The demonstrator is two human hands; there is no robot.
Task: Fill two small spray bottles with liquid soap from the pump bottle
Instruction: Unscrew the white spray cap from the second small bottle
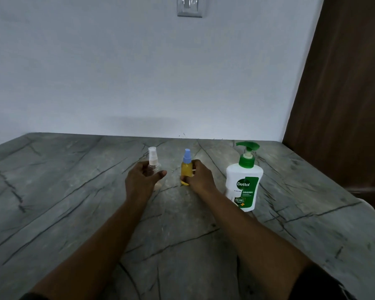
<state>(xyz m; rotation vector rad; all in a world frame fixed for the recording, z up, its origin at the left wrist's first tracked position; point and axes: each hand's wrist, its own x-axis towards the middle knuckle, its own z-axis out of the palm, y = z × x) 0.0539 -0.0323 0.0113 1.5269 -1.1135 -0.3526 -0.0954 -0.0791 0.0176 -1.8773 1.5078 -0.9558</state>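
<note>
The clear spray bottle [153, 158] is held on the desk [52, 191] by the left grip [142, 177], its body largely hidden. The yellow spray bottle [186, 169] is clasped by the right grip [200, 177], its base partly covered. The pump bottle [245, 182] is seen nearby, untouched.

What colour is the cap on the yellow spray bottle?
Light blue; the cap tops the yellow spray bottle, clearest in the head view.

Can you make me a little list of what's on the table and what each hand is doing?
left hand: holds the clear spray bottle, capped
right hand: holds the yellow spray bottle, capped
pump bottle: white with green pump, upright, right of both small bottles, untouched
table: grey, stone-patterned
</note>
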